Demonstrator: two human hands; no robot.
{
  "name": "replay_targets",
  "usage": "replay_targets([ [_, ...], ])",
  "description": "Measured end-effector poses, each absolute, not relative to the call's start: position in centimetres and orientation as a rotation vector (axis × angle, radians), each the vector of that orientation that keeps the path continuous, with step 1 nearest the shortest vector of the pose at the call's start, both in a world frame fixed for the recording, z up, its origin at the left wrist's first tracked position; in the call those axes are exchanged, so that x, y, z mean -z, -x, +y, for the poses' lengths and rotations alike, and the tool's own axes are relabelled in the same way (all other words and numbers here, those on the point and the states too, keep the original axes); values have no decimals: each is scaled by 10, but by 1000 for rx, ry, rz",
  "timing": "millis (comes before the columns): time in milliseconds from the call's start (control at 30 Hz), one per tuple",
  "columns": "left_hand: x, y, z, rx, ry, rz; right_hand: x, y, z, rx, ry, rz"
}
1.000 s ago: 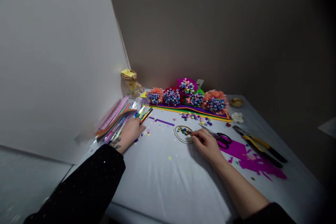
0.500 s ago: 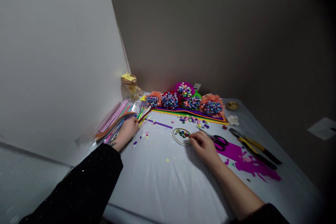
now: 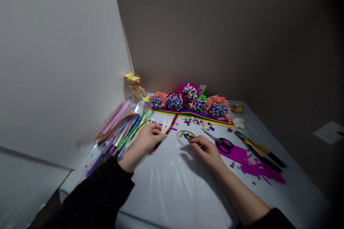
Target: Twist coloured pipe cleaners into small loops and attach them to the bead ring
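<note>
My left hand (image 3: 148, 139) is closed on a few thin paper strips (image 3: 167, 129), one red, held just above the white table (image 3: 172, 182). It sits right of the fanned pile of coloured strips (image 3: 122, 130). My right hand (image 3: 206, 150) rests on the table with fingers curled. Its fingertips touch the edge of a small oval dish (image 3: 186, 138) holding tiny coloured paper stars.
Black-handled scissors (image 3: 219, 141) lie right of the dish. Pliers with yellow grips (image 3: 258, 150) and purple paper scraps (image 3: 249, 162) lie further right. Paper flowers filled with stars (image 3: 190, 101) line the back on coloured sheets. A small figurine (image 3: 134, 85) stands in the corner.
My left hand left the strip pile and moved right toward the dish, carrying a few strips. The pile is more spread out. My right hand stayed beside the dish.
</note>
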State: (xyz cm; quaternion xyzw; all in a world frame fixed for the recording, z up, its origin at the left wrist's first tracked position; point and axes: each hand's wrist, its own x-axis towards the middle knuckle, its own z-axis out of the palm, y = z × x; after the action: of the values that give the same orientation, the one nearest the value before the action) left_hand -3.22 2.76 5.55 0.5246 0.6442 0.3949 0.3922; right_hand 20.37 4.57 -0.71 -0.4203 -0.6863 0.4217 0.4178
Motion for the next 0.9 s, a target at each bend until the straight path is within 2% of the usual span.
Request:
replay_targets([
  [67,-49,0,18,-936,-1353,1476,4,-196,37,-1335,1013,-1542],
  [133,-37,-23,10,-914,-1388,1396,5,-191,32,-1474,1002,-1385],
  [233,-19,-33,8,-884,-1255,1324,11,-192,32,-1476,1094,-1219],
  [367,-11,-16,20,-1012,-942,1224,13,-201,43,-1483,1127,-941],
  [533,-25,19,40,-1490,-415,1036,5,-212,56,-1412,1053,-629],
  [700,-41,50,50,-1607,-16,798,2,-218,63,-1356,1045,-514],
  [800,-43,54,47,-1584,-121,668,2,-217,62,-1384,1039,-536],
  [900,-41,40,36,-1355,-560,738,2,-212,56,-1479,1064,-641],
])
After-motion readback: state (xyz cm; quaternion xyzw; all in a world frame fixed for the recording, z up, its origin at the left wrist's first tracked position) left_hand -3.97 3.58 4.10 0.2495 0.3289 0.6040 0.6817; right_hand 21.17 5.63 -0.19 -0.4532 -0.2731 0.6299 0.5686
